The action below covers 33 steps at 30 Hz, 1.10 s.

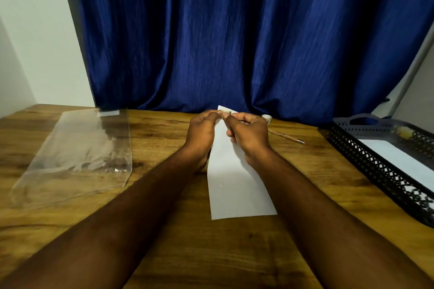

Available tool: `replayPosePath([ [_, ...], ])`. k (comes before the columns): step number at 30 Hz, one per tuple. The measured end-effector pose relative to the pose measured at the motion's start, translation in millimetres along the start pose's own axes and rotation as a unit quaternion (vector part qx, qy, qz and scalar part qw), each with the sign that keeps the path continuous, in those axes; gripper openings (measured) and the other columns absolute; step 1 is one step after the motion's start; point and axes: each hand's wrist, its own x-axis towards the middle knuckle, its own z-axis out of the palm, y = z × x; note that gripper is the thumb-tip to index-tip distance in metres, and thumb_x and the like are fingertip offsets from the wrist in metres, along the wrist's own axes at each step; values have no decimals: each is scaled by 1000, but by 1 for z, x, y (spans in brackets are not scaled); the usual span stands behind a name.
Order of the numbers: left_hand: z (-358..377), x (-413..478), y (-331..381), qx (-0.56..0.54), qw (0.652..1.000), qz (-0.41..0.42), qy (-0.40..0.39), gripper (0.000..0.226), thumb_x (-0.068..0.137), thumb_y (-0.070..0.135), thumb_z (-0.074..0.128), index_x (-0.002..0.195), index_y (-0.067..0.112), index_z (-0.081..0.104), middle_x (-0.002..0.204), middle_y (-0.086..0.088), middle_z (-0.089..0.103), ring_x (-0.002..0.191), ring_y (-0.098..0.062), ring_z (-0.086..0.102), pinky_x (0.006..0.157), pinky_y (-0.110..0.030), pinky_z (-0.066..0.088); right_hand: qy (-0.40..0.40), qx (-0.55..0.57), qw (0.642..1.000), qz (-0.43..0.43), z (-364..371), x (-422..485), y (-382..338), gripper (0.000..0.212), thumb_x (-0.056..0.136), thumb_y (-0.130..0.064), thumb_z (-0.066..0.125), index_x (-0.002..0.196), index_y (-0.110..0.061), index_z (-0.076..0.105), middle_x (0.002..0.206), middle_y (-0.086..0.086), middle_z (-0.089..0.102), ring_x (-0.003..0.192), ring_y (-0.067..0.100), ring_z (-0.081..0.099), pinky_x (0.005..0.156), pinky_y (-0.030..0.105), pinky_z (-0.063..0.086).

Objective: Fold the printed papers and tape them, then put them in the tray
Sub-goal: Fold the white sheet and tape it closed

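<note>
The folded paper lies lengthwise on the middle of the wooden surface, its far end lifted slightly. The left hand and the right hand meet there, fingers curled, both pinching that far end. A small pale strip shows between the fingertips. A tape roll and a pen sit just beyond the right hand. To the right, the black tray holds a white sheet. A clear plastic sleeve lies on the left.
</note>
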Motion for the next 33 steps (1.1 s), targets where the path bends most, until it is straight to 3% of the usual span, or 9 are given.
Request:
replayPosePath([
  [9,0,-1,0,28,1000,6,13,15,101,29,68,107,18,75,96,-8,80,86,-31,79,82,-55,65,13,22,1000,-1,4,-2,4,20,94,-24,81,104,-6,80,91,8,81,66,11,72,61,21,56],
  [19,-1,-2,0,15,1000,-1,19,21,99,32,71,109,13,75,96,-8,80,86,-30,80,78,-48,66,25,7,1000,6,5,-5,4,25,93,-27,83,106,-6,80,95,7,81,65,11,71,55,15,52],
  [26,-3,2,-6,41,997,21,53,19,106,29,62,101,18,76,89,2,81,79,-17,79,61,-26,61,16,-6,1000,11,5,-8,3,29,90,-27,86,107,-5,81,98,8,81,70,14,71,56,17,53],
  [31,-2,4,-11,76,993,55,78,20,107,27,60,98,19,76,90,5,81,83,-10,78,68,-22,59,35,-12,999,39,5,-6,2,24,83,-29,92,91,-10,79,88,7,80,55,7,68,44,12,47],
  [33,-3,5,-12,80,990,62,98,20,107,29,60,99,20,75,91,6,80,83,-7,77,68,-20,59,50,-25,997,57,2,-4,3,32,75,-37,97,83,-13,76,79,5,78,45,3,64,40,11,43],
])
